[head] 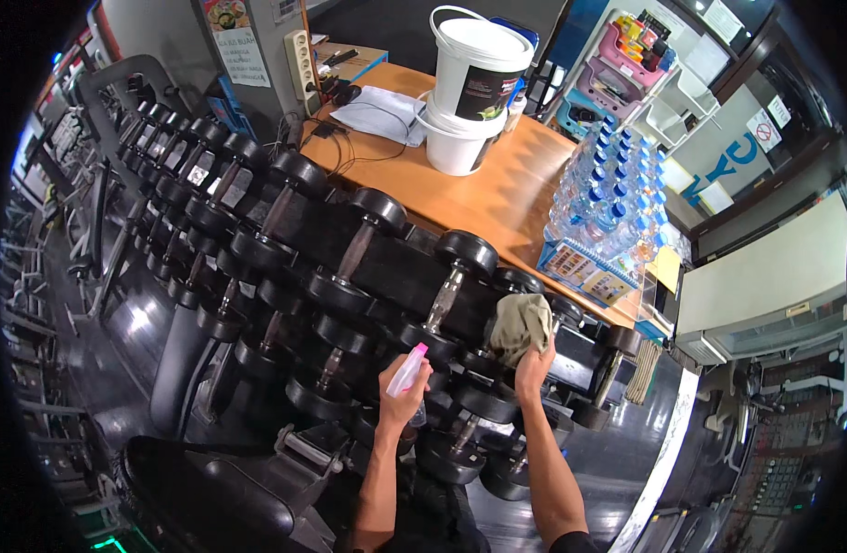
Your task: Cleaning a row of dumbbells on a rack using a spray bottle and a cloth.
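My left hand [401, 397] is closed around a spray bottle [408, 371] with a pink and white head, above the lower row of dumbbells. In my right hand [535, 368] is a crumpled khaki cloth [522, 326], which lies against a dumbbell on the upper row and hides much of it. Left of the cloth, a black dumbbell with a worn metal handle [444, 301] rests on the rack. Another dumbbell [616, 377] lies at the rack's right end.
Behind the rack stands an orange-brown desk [396, 190] with stacked white buckets [458, 138], packed water bottles [607, 197] and a desk calendar [589, 271]. A padded black bench [209, 494] is at the lower left. A striped mat [645, 372] lies right of the rack.
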Tool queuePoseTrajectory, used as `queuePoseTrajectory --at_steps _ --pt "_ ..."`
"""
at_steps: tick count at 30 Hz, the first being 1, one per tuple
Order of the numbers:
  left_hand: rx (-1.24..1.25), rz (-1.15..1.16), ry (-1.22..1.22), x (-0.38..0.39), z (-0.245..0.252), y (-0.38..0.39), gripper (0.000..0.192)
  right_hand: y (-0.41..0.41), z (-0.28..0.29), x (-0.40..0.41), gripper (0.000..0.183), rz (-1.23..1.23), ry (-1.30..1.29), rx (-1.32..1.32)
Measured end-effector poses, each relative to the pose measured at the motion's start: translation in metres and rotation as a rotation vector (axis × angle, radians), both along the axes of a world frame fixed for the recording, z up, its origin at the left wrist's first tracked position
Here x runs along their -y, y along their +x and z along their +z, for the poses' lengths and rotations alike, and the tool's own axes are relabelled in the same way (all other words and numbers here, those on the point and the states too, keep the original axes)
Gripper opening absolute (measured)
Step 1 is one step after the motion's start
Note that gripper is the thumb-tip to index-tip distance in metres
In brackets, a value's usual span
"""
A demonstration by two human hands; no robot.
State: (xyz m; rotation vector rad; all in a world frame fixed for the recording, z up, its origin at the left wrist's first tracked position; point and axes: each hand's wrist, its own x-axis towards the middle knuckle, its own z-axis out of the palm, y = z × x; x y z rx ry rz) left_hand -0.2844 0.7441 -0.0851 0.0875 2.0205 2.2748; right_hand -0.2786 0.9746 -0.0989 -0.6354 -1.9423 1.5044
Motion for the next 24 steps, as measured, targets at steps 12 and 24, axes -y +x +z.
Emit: queuePoseTrajectory --at_steps 12,24 --pt "-0.013 -0.034 -0.027 -0.005 -0.001 0.002 0.009 0.006 0.016 0.032 0.053 0.58 0.621 0.223" --pt "-0.011 -0.008 -0.014 -0.007 -0.002 0.004 0.01 -0.002 0.014 0.035 0.044 0.091 -0.219 0.052"
